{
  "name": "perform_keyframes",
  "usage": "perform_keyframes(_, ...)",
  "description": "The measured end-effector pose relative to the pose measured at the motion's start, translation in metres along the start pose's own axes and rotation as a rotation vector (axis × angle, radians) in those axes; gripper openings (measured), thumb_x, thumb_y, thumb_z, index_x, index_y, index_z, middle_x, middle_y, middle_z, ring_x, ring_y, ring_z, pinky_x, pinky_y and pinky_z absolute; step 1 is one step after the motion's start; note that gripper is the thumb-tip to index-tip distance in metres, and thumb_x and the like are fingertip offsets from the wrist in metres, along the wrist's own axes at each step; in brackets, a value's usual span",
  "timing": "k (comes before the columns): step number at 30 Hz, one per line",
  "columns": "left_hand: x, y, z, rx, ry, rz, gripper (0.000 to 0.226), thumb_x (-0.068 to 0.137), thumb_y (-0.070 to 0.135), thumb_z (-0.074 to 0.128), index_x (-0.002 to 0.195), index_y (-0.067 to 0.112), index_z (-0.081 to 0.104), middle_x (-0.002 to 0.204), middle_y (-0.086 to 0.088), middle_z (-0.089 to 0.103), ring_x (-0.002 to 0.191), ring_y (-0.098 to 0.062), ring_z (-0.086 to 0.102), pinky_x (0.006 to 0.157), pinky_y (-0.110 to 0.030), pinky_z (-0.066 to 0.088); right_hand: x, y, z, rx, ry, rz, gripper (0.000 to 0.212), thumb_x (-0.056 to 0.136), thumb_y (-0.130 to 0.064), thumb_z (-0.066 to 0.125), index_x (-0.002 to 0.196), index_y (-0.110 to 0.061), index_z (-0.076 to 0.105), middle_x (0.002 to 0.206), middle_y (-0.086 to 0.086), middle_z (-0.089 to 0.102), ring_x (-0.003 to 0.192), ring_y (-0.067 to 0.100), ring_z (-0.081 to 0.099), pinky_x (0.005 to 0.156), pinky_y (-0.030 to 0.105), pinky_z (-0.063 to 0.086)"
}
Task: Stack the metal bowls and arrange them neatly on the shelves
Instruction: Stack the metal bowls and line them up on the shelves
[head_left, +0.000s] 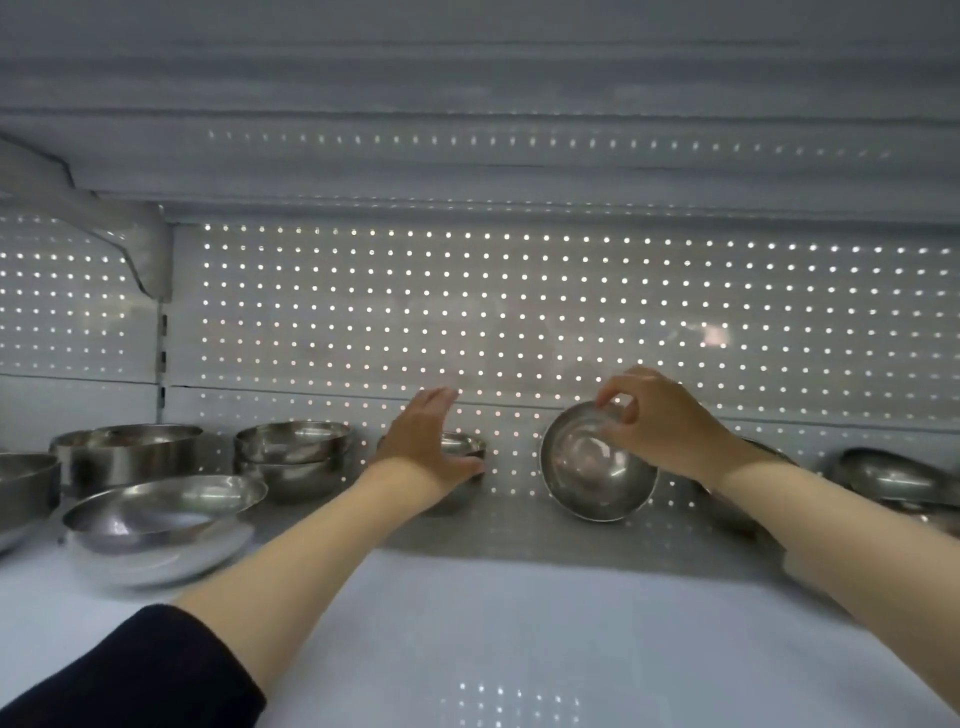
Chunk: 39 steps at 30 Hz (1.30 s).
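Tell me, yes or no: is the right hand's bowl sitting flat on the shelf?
No: the right hand holds the bowl tilted.

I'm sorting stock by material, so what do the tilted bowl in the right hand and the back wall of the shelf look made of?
Tilted bowl: apparently polished stainless steel; its inside reflects like a mirror. Back wall: probably white-painted sheet metal, matte, with light shining through regular holes.
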<state>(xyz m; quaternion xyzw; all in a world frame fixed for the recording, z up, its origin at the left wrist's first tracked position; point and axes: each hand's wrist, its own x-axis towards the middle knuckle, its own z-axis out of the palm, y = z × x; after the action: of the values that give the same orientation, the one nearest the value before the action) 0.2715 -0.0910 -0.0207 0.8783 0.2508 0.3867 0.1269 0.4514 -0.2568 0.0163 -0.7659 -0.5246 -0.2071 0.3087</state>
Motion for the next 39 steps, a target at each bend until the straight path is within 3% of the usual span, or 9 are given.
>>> perform_keyframes(5, -0.002, 0.037, 0.032, 0.073, -0.222, 0.060, 0.073, 0.082, 0.024, 0.064, 0.145, 0.020, 0.027, 0.150, 0.003, 0.030, 0.134, -0.017, 0.036, 0.103, -0.022, 0.030, -0.022, 0.035, 0.007, -0.069, -0.011, 0.160, 0.019, 0.080, -0.017, 0.068, 0.099, -0.017, 0.063, 0.111, 0.004, 0.048, 0.087, 0.020, 0.054, 0.080, 0.028, 0.043)
perform_keyframes(11, 0.006, 0.064, 0.065, 0.012, -0.342, -0.056, 0.044, 0.085, 0.005, 0.053, 0.129, 0.001, 0.046, 0.133, -0.016, 0.051, 0.121, -0.030, 0.050, 0.092, -0.032, 0.045, -0.027, 0.046, 0.020, -0.205, -0.101, 0.212, 0.028, 0.082, -0.017, 0.060, 0.109, -0.024, 0.059, 0.119, 0.002, 0.046, 0.110, 0.025, 0.052, 0.094, 0.038, 0.044)
perform_keyframes(14, 0.013, 0.060, 0.077, -0.058, -0.334, -0.115, 0.034, 0.088, 0.008, 0.051, 0.121, 0.002, 0.048, 0.129, -0.017, 0.053, 0.119, -0.031, 0.051, 0.091, -0.033, 0.045, -0.026, 0.048, 0.025, -0.218, -0.141, 0.221, 0.034, 0.084, -0.013, 0.054, 0.117, -0.021, 0.053, 0.120, 0.004, 0.045, 0.108, 0.028, 0.052, 0.089, 0.035, 0.044)
perform_keyframes(19, 0.019, 0.047, 0.091, -0.272, -0.348, -0.232, 0.052, 0.089, 0.002, 0.045, 0.139, 0.002, 0.031, 0.135, -0.015, 0.046, 0.125, -0.028, 0.047, 0.101, -0.036, 0.043, -0.025, 0.050, 0.034, -0.238, -0.200, 0.245, 0.038, 0.088, -0.011, 0.051, 0.125, -0.018, 0.048, 0.125, 0.004, 0.041, 0.111, 0.025, 0.051, 0.075, 0.026, 0.029)
perform_keyframes(23, 0.020, 0.040, 0.095, -0.380, -0.334, -0.155, 0.047, 0.084, -0.009, 0.041, 0.130, 0.003, 0.045, 0.127, -0.014, 0.055, 0.114, -0.022, 0.054, 0.096, -0.028, 0.045, -0.023, 0.050, 0.034, -0.232, -0.169, 0.255, 0.038, 0.089, -0.007, 0.047, 0.126, -0.016, 0.048, 0.127, 0.005, 0.043, 0.112, 0.025, 0.052, 0.073, 0.025, 0.028)
perform_keyframes(27, 0.018, 0.034, 0.098, -0.403, -0.319, -0.070, 0.051, 0.080, -0.015, 0.040, 0.127, 0.003, 0.048, 0.116, -0.015, 0.060, 0.092, -0.014, 0.051, 0.076, -0.017, 0.039, -0.022, 0.050, 0.034, -0.214, -0.126, 0.258, 0.038, 0.089, -0.001, 0.043, 0.125, -0.011, 0.052, 0.124, 0.008, 0.048, 0.113, 0.027, 0.051, 0.073, 0.024, 0.029)
perform_keyframes(32, 0.017, 0.026, 0.099, -0.389, -0.230, -0.028, 0.059, 0.075, -0.017, 0.041, 0.128, 0.006, 0.051, 0.121, -0.011, 0.061, 0.114, -0.018, 0.056, 0.091, -0.021, 0.044, -0.023, 0.048, 0.029, -0.176, -0.108, 0.252, 0.035, 0.083, 0.004, 0.043, 0.111, -0.008, 0.061, 0.119, 0.011, 0.054, 0.109, 0.030, 0.053, 0.074, 0.025, 0.037)
perform_keyframes(39, 0.015, 0.024, 0.100, -0.353, -0.129, -0.003, 0.052, 0.076, -0.016, 0.043, 0.122, 0.004, 0.056, 0.115, -0.012, 0.064, 0.108, -0.023, 0.060, 0.093, -0.029, 0.049, -0.026, 0.042, 0.022, -0.103, -0.083, 0.252, 0.030, 0.084, -0.002, 0.045, 0.104, -0.008, 0.067, 0.108, 0.014, 0.064, 0.101, 0.031, 0.057, 0.078, 0.031, 0.046)
